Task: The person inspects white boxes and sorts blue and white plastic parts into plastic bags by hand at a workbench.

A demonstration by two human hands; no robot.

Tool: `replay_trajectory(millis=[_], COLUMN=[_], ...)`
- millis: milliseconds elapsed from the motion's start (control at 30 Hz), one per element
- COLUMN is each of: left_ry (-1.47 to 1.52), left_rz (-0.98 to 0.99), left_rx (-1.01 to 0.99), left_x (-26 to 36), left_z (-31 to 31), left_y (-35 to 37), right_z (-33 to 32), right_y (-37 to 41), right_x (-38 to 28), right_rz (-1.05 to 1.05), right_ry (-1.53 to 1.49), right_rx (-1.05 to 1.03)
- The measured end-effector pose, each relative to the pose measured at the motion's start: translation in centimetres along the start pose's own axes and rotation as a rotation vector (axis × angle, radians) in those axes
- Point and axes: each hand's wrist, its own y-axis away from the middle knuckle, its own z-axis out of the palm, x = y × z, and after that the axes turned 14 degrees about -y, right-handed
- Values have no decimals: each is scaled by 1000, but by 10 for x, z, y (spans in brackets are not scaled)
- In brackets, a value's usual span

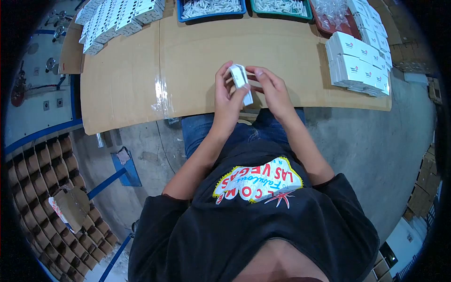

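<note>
A small white box (241,83) is gripped in my left hand (226,96), tilted over the front part of the cardboard-covered table (197,61). The left thumb presses on its near face while the other fingers wrap behind it. Just to the right of the box is my right hand (276,94), its fingers bent and apart, with the tips right at the box's edge. Nothing shows between the right thumb and fingers. Parts of the box are hidden behind the left thumb and fingers.
Stacked white boxes with dark holes (117,21) stand back left; printed white boxes (359,66) are piled at right. A blue tray (211,19) and a green tray (282,15) hold small white pieces. A red tray (324,33) holds clear plastic bags.
</note>
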Motion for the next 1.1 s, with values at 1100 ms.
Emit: replay_trajectory(millis=[1100], left_ry=[445], left_rz=[-530], left_rx=[-184], left_x=[24], left_z=[2], left_y=[4], right_z=[3], right_y=[3], right_x=[8], right_rz=[-810], right_ry=[798], right_rx=[-277])
